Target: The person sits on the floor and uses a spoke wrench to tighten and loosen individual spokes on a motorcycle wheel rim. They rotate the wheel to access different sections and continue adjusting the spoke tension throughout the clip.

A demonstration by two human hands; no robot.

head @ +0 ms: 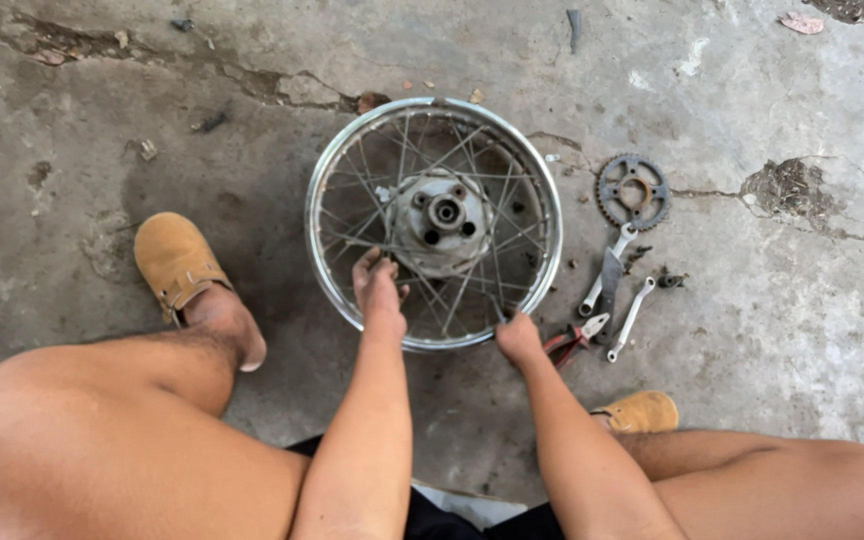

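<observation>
The bare wheel [434, 222] lies flat with its sprocket [633, 191] already off, while the left hand [377, 288] pinches a spoke [422, 290] and the right hand [518, 337] grips the rim [550, 245].

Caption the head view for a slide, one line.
Squatting person's left hand among the spokes and right hand on the rim of a spoked wheel; sprocket, wrenches beside.
</observation>
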